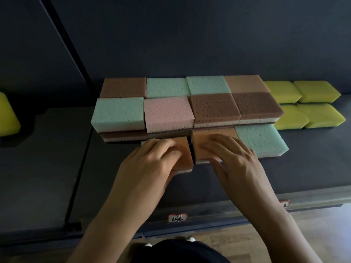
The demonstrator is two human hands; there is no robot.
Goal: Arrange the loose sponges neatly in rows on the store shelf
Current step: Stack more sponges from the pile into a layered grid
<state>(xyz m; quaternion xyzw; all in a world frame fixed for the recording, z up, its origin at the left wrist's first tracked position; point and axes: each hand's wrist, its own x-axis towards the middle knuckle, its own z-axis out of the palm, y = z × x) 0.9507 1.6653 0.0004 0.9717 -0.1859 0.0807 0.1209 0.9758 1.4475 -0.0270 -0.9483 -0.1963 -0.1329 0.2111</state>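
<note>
Altogether, head view, sponges: sixteen tops show, in six colours
Green sponges: four; two side by side in the back row, one at the left end of the middle row, one at the right end of the front row
Brown sponges: three tops; one at the back left, two side by side at the right of the middle row
Pink sponge: one, in the middle row, between a green and a brown
Tan sponge: one, at the right end of the back row
Orange: two, both in the front row at frame centre
Yellow sponges: five; four in a two-by-two block at the right of the frame, one at the far left edge
Stacking: the middle row sits on a lower layer whose striped sides show beneath
Shelf: dark and matte, with two price tags on its front lip
Room: dark back panel behind, a slanted upright post at upper left, wooden floor at lower right
Left hand: grips the left orange sponge, fingers curled over its top, thumb at its near side
Right hand: lies flat on the right orange sponge, fingers spread across the top, thumb at the front edge
Gap: a narrow dark slit parts the two orange sponges
</note>
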